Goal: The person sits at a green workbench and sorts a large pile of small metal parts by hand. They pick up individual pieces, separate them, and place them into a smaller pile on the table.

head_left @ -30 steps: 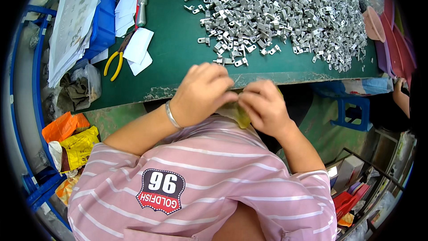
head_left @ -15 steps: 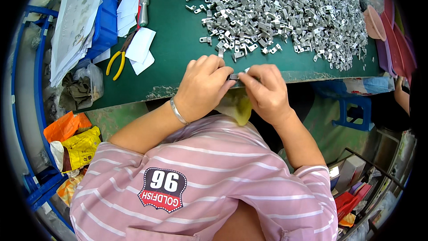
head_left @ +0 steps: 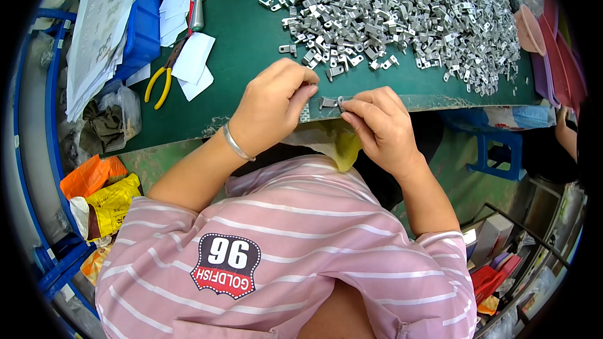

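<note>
Green table (head_left: 245, 56); held bracket (head_left: 328, 103) points left, axis sideways.

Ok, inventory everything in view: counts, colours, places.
Tabletop: 1, green, ahead
Metal bracket: 1, silver, near tabletop's front edge
Heaped metal brackets: uncountable, silver, tabletop centre and right
Pliers: 1, yellow-handled, tabletop left
Paper slips: several, white, beside pliers
Bin: 1, blue, upper left
Paper sheets: several, white, against bin
Tub: 1, clear, below bin
Rack: 1, blue, far left
Bags: several, orange and yellow, left
Bowl: 1, peach, upper right
Stool: 1, blue, right
Unclear item: 1, yellow, below tabletop
Shirt: 1, pink striped, below
Left hand: 1, bare, over tabletop
Right hand: 1, bare, pinching metal bracket
</note>
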